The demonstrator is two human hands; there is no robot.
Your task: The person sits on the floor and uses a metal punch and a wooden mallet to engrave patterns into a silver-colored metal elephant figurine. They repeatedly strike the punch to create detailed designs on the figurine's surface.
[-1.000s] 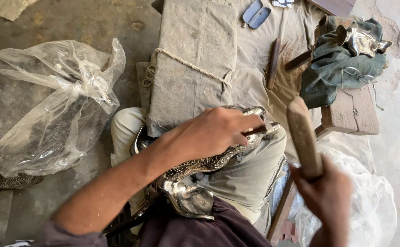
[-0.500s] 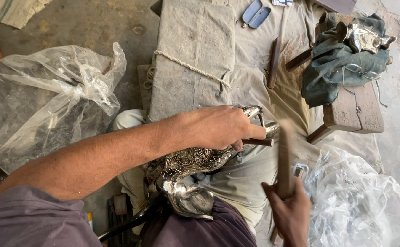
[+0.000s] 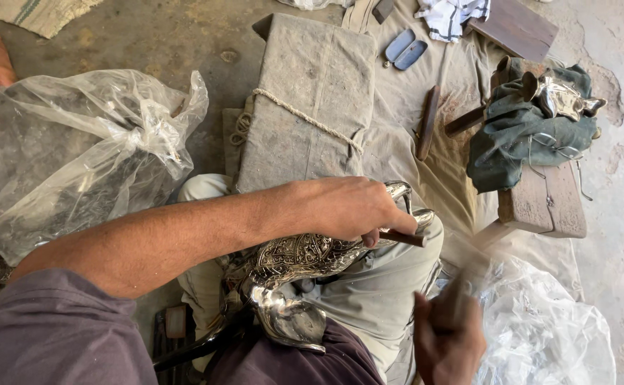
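Sitting on the dusty concrete floor (image 3: 148, 43), ornate silver metal piece (image 3: 305, 257) across my lap. My left hand (image 3: 348, 207) pins it while gripping a small punch (image 3: 401, 237); my right hand (image 3: 444, 335), fist around the wooden mallet (image 3: 462, 285), has dropped low since a second ago, mid-swing blur.

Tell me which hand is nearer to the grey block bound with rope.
Left. The left hand lies just below the grey block, gripping a small tool on the silver ornament. The right hand is lower, beside the clear bag.
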